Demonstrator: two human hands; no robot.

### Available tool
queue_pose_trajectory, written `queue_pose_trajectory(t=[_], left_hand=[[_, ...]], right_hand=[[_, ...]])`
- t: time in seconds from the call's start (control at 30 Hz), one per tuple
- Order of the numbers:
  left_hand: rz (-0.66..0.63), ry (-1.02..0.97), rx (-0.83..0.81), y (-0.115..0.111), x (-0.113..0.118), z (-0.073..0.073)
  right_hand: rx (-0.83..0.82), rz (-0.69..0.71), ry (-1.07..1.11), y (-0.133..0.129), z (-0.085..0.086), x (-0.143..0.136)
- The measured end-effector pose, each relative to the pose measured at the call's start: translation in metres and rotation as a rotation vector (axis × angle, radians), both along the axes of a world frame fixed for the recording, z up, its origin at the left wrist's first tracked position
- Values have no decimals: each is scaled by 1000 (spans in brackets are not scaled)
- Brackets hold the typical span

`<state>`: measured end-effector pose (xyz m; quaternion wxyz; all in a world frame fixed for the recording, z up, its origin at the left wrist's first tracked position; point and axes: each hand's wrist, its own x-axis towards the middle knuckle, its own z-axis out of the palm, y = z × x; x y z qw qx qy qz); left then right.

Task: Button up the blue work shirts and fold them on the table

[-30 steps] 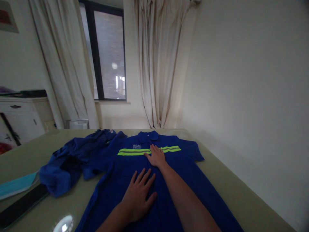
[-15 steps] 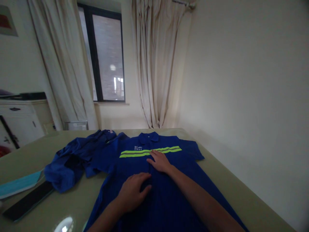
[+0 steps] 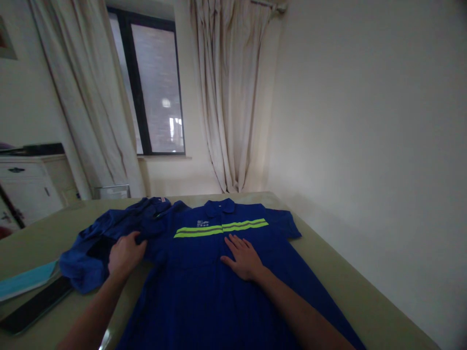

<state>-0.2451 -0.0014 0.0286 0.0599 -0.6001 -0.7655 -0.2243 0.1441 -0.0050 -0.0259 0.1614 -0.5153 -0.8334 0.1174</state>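
A blue short-sleeved work shirt (image 3: 189,287) lies spread out, collar at the far end, with a yellow-green reflective stripe across its chest and white lettering above. My right hand (image 3: 242,257) rests palm down on its front just below the stripe, fingers apart. At the shirt's left sleeve, my left hand (image 3: 126,253) has its fingers curled on the cloth; the fingertips are partly hidden. Beside that hand, a crumpled blue garment (image 3: 85,262) lies in a heap against the sleeve.
Both garments lie on a pale green table (image 3: 328,272). A light blue face mask (image 3: 27,282) and a dark phone-like slab (image 3: 34,306) lie at the left. A wall (image 3: 372,146) runs along the right edge. Curtains (image 3: 233,97) and a window (image 3: 158,87) are behind.
My left hand has moved from the shirt's middle out left to the sleeve. My right hand has slid slightly towards me, off the stripe. The view has shifted a little.
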Motion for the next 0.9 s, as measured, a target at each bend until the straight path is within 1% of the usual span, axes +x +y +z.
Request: queue_pose_trajectory(t=[0.07, 0.1, 0.13, 0.17, 0.2, 0.23, 0.27, 0.3, 0.33, 0.37, 0.4, 0.47, 0.53, 0.67, 0.77, 0.83, 0.9], left_hand=[[118, -22, 55, -1, 23, 18], [124, -25, 95, 0, 38, 25], [70, -27, 126, 1, 55, 30], [-18, -42, 146, 2, 74, 32], [-157, -72, 136, 4, 92, 31], [-339, -99, 81, 5, 110, 26], [-519, -95, -5, 5, 126, 19], [-663, -66, -104, 4, 140, 9], [-743, -21, -192, 3, 149, -3], [-779, 26, -253, 2, 155, -15], [-785, 61, -286, 1, 156, -26], [-756, 78, -285, 1, 148, -44], [-724, 66, -254, 4, 128, -53], [-603, 57, -190, 9, 85, -55], [-527, 33, -118, 6, 60, -55], [-528, 20, -134, 1, 47, -55], [-548, 11, -194, -3, 36, -52]], right_hand=[[6, -3, 8, -1, -1, 0], [9, -2, 10, -1, -2, 0], [13, -2, 11, -1, -2, 1], [16, -1, 11, -1, -3, 1], [19, -1, 9, -1, -3, 1], [23, -2, 6, -1, -3, 1], [26, -4, 1, -1, -3, 1], [28, -6, -2, -1, -3, 1], [28, -6, -4, -1, -3, 1], [25, -6, -5, -1, -2, 1], [22, -6, -4, 0, -2, 1], [13, -5, 0, 0, -1, 1], [9, -3, -1, -1, 0, 1], [14, -6, -9, -2, 2, 2], [47, -29, -25, 0, 7, 1], [78, -42, -47, 4, 14, -3], [121, -72, -80, 11, 24, -13]])
